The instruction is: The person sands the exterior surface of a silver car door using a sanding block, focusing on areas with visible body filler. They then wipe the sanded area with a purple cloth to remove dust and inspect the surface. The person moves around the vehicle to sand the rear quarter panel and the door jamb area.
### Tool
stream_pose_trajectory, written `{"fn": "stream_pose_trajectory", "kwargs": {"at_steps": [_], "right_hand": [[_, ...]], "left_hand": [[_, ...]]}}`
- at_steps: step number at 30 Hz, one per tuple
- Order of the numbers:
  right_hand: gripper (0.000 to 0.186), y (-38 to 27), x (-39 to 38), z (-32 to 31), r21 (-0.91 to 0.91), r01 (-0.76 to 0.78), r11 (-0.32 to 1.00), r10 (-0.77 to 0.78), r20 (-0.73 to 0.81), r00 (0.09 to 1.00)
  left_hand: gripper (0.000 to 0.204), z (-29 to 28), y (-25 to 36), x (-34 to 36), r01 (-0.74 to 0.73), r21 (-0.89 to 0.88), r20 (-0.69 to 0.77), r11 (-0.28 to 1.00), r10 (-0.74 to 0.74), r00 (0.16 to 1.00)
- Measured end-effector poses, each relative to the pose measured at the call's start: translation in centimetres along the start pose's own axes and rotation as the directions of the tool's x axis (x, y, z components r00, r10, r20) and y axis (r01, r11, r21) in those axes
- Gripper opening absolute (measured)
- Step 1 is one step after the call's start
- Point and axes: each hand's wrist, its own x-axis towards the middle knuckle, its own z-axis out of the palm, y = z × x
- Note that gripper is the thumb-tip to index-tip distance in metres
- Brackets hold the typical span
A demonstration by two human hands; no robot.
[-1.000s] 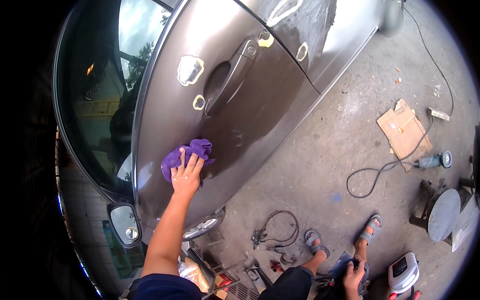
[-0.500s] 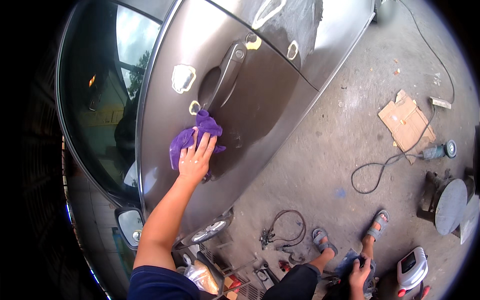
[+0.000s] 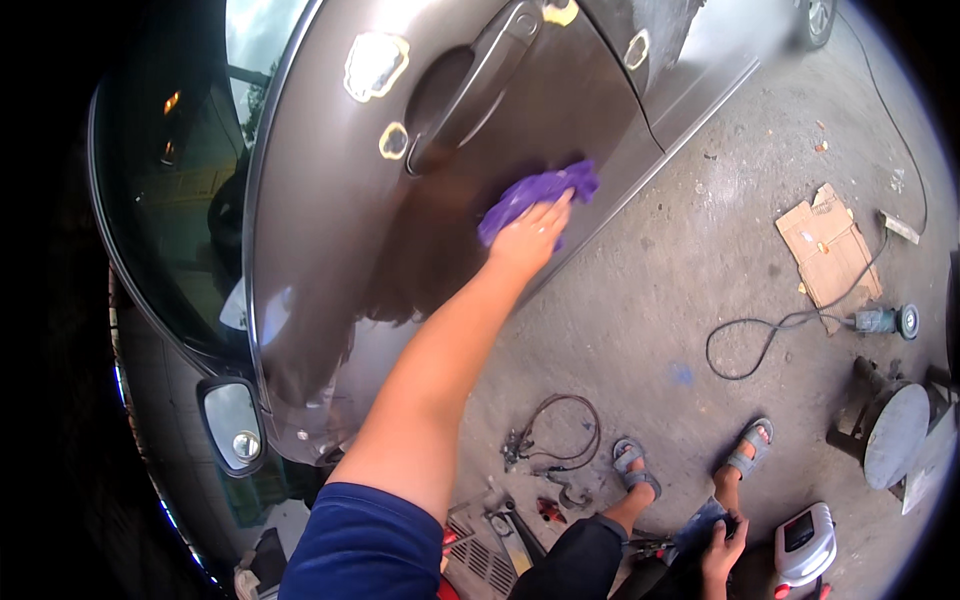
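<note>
With fingers stretched over a purple cloth (image 3: 535, 195), my left hand (image 3: 535, 235) presses it to the dark brown-grey car door (image 3: 440, 240). The cloth is bunched under the hand, below and to the right of the door handle (image 3: 480, 80). Near the handle are a large bare sanded patch (image 3: 376, 67) and a smaller ringed patch (image 3: 393, 141). My right hand (image 3: 722, 550) is low beside my leg, its fingers curled around something dark that I cannot make out. A bluish-grey flat piece (image 3: 697, 525) lies next to that hand.
On the concrete floor lie flattened cardboard (image 3: 830, 245), an angle grinder (image 3: 885, 321) with its cord, and a coiled hose (image 3: 565, 400). A round-topped metal stool (image 3: 895, 437) and a white device (image 3: 806, 545) are at the right. The side mirror (image 3: 232, 425) juts out at lower left.
My left hand has slid the cloth rightward and up across the door, away from the spot below the small patch. The view has shifted, and the right hand stays low.
</note>
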Motion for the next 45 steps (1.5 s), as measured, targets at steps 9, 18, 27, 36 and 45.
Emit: {"fn": "stream_pose_trajectory", "kwargs": {"at_steps": [9, 18, 27, 36, 45], "right_hand": [[0.028, -2.0, -0.3, 3.1, -0.093, 0.115, 0.989, -0.098, 0.165, 0.981], [0.027, -6.3, -1.5, 4.6, -0.144, 0.181, 0.973, -0.125, 0.33, 0.936], [0.026, -6.8, -3.6, 4.4, -0.146, 0.292, 0.945, -0.203, 0.439, 0.875], [0.036, -13.2, -2.3, 0.1, -0.347, 0.49, 0.8, -0.281, 0.505, 0.816], [0.035, -17.5, -5.3, 3.5, -0.347, 0.649, 0.677, -0.353, 0.621, 0.7]], "left_hand": [[0.055, -6.5, -3.9, -13.4, 0.413, 0.256, -0.444, 0.874, -0.273, 0.853], [0.095, -1.9, -7.8, -37.0, 0.853, 0.05, -0.543, 0.519, -0.703, 0.46], [0.071, -8.5, -7.1, -31.4, 0.884, -0.402, -0.383, 0.238, -0.921, 0.073], [0.077, -10.0, -7.4, -25.4, 0.751, -0.54, -0.485, 0.38, -0.87, 0.092], [0.07, -1.2, -12.5, -50.5, 0.855, -0.519, -0.433, -0.003, -0.862, -0.265]]}}
